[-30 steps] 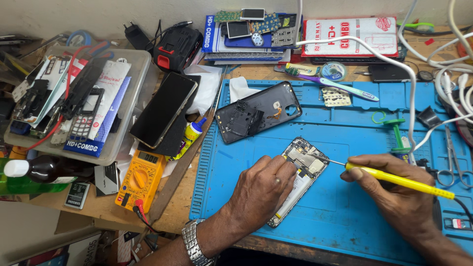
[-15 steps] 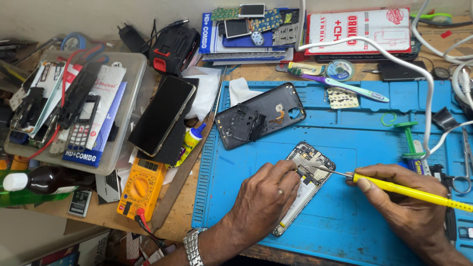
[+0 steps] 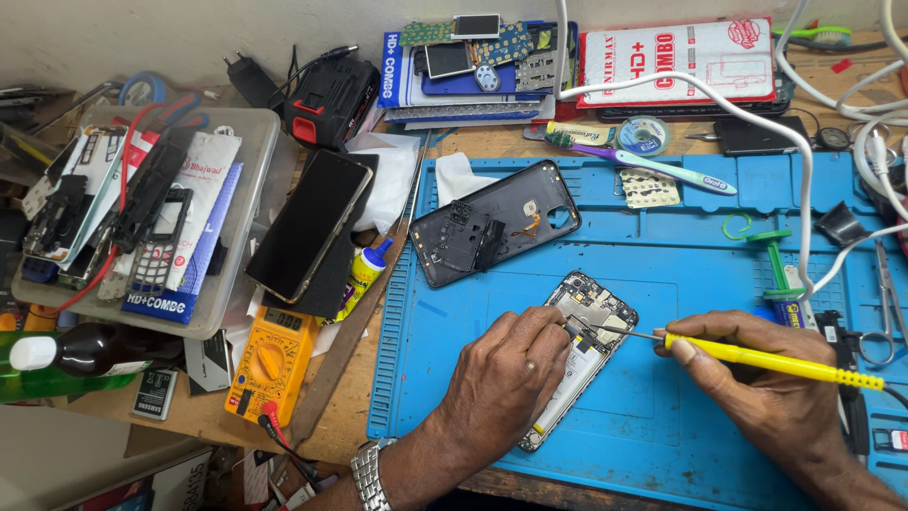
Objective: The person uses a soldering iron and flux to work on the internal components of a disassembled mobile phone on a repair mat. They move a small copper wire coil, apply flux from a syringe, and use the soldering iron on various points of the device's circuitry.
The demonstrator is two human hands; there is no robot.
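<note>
An opened phone (image 3: 591, 326) with its board and battery bare lies tilted on the blue work mat (image 3: 662, 255). My left hand (image 3: 506, 378) rests on the phone's lower half and pins it down, fingertips near the board. My right hand (image 3: 757, 388) grips a yellow-handled screwdriver (image 3: 766, 360) whose thin metal tip touches the upper part of the phone's board. The phone's dark back cover (image 3: 497, 222) lies inside up on the mat, above and left of the phone.
A clear tray (image 3: 236, 237) of phone parts stands at left, with a black phone screen (image 3: 307, 227) leaning on it. A yellow multimeter (image 3: 270, 360), a glue bottle (image 3: 364, 270), a toothbrush (image 3: 653, 166), white cables (image 3: 804, 142) and scissors (image 3: 889, 312) lie about the mat.
The view has shifted a little. Both hands stay on the phone, and the screwdriver tip has moved slightly further onto the board.
</note>
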